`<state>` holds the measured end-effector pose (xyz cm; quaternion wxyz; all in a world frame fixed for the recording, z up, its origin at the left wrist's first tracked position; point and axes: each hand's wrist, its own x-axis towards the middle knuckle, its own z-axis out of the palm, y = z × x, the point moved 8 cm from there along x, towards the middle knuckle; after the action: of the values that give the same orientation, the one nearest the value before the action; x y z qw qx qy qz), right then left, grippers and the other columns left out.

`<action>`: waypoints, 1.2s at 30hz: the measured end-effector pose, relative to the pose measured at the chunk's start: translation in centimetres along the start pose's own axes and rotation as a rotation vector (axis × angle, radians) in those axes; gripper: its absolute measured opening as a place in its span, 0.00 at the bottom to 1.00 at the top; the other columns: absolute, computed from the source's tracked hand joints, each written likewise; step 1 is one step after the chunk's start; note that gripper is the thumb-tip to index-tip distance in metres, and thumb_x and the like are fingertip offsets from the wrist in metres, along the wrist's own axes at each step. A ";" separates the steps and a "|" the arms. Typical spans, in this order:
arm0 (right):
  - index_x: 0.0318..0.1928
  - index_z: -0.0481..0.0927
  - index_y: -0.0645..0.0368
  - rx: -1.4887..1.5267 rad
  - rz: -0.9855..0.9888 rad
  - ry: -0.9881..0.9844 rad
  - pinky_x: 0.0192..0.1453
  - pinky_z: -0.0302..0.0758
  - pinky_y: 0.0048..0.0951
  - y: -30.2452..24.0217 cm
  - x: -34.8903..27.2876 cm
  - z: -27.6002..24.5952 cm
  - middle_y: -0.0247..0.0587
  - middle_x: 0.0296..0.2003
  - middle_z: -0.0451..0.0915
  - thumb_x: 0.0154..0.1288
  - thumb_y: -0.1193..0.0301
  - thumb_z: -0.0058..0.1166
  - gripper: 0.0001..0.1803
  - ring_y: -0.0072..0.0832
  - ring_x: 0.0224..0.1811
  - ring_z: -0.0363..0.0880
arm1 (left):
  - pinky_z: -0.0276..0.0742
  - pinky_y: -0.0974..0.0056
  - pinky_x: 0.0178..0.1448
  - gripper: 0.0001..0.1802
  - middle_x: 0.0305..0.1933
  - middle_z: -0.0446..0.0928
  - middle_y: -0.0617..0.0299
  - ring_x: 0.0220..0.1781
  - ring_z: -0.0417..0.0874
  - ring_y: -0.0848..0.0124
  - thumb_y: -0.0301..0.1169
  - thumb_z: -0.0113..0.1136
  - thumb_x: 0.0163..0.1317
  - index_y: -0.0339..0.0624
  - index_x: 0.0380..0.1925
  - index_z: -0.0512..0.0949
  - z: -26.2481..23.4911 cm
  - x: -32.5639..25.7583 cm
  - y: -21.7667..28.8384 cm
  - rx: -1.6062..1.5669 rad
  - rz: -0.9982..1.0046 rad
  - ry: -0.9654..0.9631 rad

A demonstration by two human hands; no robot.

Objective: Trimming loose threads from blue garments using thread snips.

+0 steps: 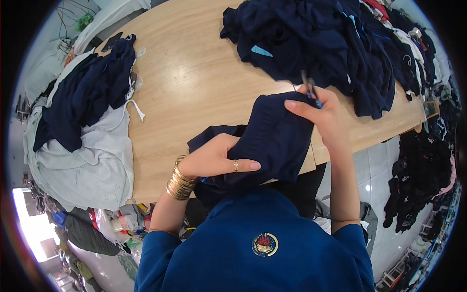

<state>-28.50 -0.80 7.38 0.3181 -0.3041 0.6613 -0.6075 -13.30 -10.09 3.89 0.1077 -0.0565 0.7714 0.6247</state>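
A navy garment [279, 136] is stretched between my hands at the table's near edge, with a ribbed-looking band along its upper part. My left hand [221, 158] grips its lower left portion, thumb lying across the cloth; the other fingers are hidden beneath. With thumb and fingers, my right hand [318, 114] pinches the upper right corner. The same hand also holds small scissors [312, 91] with blue on the handle, blades pointing away from me and slightly blurred. More navy cloth [219, 131] bunches behind and below my left hand.
A large heap of navy garments [301, 39] covers the far right of the wooden table [180, 63]. To the left lie a navy garment pile [90, 92] and light grey cloth [104, 160]. Dark clothes [418, 175] lie on the tiled floor at right; bagged items [119, 224] sit below left.
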 end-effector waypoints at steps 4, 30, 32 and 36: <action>0.32 0.77 0.58 -0.793 -0.441 0.328 0.28 0.68 0.26 -1.4 -1.9 0.7 0.39 0.26 0.72 0.49 0.74 0.59 0.07 0.35 0.24 0.72 | 0.72 0.74 0.40 0.14 0.34 0.78 0.66 0.34 0.76 0.79 0.34 0.62 0.56 0.33 0.37 0.77 0.1 -0.4 -0.8 -0.429 -0.074 0.178; 0.32 0.78 0.50 -1.007 -0.604 0.250 0.31 0.49 0.29 -2.3 -8.1 3.5 0.27 0.17 0.62 0.49 0.56 0.61 0.15 0.21 0.18 0.60 | 0.75 0.68 0.48 0.14 0.38 0.80 0.57 0.39 0.80 0.73 0.23 0.65 0.50 0.34 0.38 0.77 0.4 -1.3 -1.4 -0.800 0.031 0.575; 0.31 0.78 0.50 -1.029 -0.611 0.258 0.31 0.49 0.29 -2.4 -8.1 3.7 0.27 0.17 0.61 0.49 0.56 0.61 0.14 0.21 0.18 0.60 | 0.75 0.68 0.48 0.14 0.38 0.80 0.57 0.38 0.80 0.73 0.23 0.65 0.50 0.34 0.38 0.77 0.4 -1.3 -1.5 -0.794 0.030 0.576; 0.32 0.78 0.49 -1.029 -0.608 0.255 0.31 0.49 0.29 -2.3 -8.2 3.8 0.27 0.18 0.61 0.49 0.55 0.61 0.15 0.22 0.18 0.60 | 0.75 0.68 0.48 0.15 0.38 0.80 0.57 0.38 0.80 0.73 0.24 0.66 0.50 0.33 0.39 0.77 0.6 -1.2 -1.4 -0.800 0.027 0.572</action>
<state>-20.44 3.12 9.91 -0.1390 -0.5189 0.7863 -0.3052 -11.74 -9.85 2.74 -0.1466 -0.2528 0.4701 0.8328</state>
